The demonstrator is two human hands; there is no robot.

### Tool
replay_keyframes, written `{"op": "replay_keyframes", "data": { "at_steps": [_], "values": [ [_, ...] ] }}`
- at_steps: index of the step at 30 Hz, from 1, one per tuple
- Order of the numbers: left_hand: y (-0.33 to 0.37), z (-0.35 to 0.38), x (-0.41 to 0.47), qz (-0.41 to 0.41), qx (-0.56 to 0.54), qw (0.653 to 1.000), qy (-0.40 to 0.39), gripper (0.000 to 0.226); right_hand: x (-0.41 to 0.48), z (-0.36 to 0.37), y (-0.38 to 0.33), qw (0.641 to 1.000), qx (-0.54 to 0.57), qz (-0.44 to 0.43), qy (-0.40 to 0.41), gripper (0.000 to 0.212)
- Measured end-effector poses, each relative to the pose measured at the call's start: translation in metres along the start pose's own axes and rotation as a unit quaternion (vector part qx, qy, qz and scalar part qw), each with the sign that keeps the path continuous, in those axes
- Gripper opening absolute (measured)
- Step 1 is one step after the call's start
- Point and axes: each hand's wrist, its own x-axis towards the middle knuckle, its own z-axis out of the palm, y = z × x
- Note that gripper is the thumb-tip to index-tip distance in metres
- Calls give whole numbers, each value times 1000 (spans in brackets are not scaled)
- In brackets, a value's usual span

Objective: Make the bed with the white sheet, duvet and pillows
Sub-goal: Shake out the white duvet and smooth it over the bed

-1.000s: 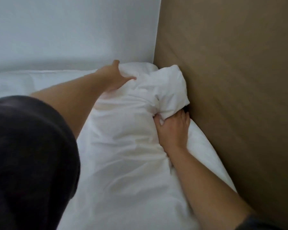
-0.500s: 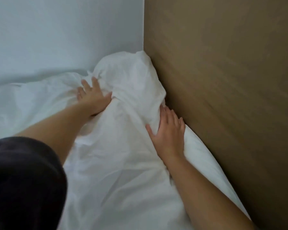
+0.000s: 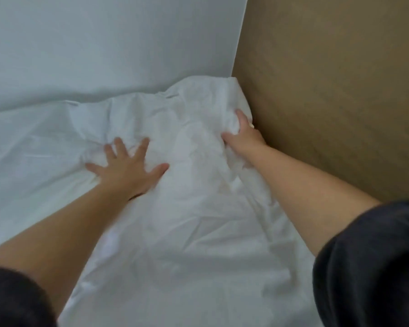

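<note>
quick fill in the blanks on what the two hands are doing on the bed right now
1. The left hand presses flat on the white bedding with its fingers ____.
2. The right hand grips a bunch of the bedding beside the ____ panel.
3. Of the two hands, the ____ one lies closer to that panel.

Missing words: spread; brown; right

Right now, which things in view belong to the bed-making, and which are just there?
Job: white bedding, bunched in the corner; left hand, pressing flat on it; right hand, gripping a fold.
Just there: white wall; brown panel; dark sleeves.
</note>
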Motion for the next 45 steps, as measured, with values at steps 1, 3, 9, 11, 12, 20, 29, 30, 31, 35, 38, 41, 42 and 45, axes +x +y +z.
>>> {"op": "replay_keyframes", "data": {
  "at_steps": [1,3,9,11,12,20,29,30,31,35,38,41,42,45],
  "values": [
    [0,-3,12,18,-3,1000,-4,84,9,-3,-6,999,-53,-10,10,61],
    [-1,-14,45,43,-21,999,-11,81,26,-11,-13,972,-182,-62,132,44],
    [2,20,96,45,21,994,102,82,51,45,17,910,-395,-62,105,57],
    [-1,28,99,56,30,988,138,81,58,49,20,910,-400,-48,94,63],
    [-2,27,100,58,34,987,145,80,57,45,18,914,-390,-50,103,63],
    [-2,12,94,53,44,996,59,82,-78,71,37,925,-338,-166,-45,92],
    [-58,2,-89,90,-28,990,-102,86,-105,59,30,930,-344,-101,-78,63],
    [-71,8,-114,86,-21,992,-95,84,-120,54,35,930,-340,-103,-94,63],
    [-83,16,-139,82,-16,993,-85,82,-139,49,42,928,-339,-109,-109,63],
    [-114,42,-229,85,-23,995,-40,87,-219,25,74,912,-358,-132,-151,63],
    [-125,56,-294,97,-4,995,-20,97,-278,17,92,905,-365,-147,-162,63],
    [-129,68,-365,109,15,993,-51,95,-343,8,105,906,-351,-151,-180,60],
    [-130,73,-384,106,9,992,-71,95,-363,7,108,906,-350,-154,-182,60],
    [-129,82,-439,93,8,989,-113,93,-423,2,120,903,-347,-141,-212,61]
  ]
}}
